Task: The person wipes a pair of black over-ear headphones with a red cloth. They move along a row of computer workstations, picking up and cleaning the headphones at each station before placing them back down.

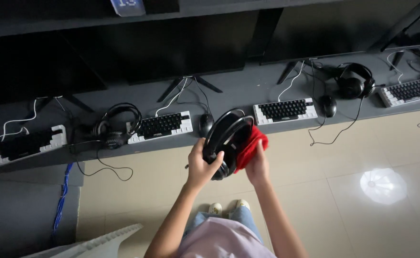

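While I stand at the dark tabletop point(238, 91), my left hand point(199, 167) is clenched around the black headphones point(224, 143), held above the floor near the tabletop's edge; my right hand point(257, 165) presses a red cloth point(250, 145) against one earcup; a keyboard point(285, 110) and mouse point(205, 123) lie behind

At the centre of the frame, the black over-ear headset point(225, 143) is sitting between the left hand point(200, 167) and the right hand point(257, 167), before the long grey desk point(238, 91), with the red cloth point(250, 145) right of it.
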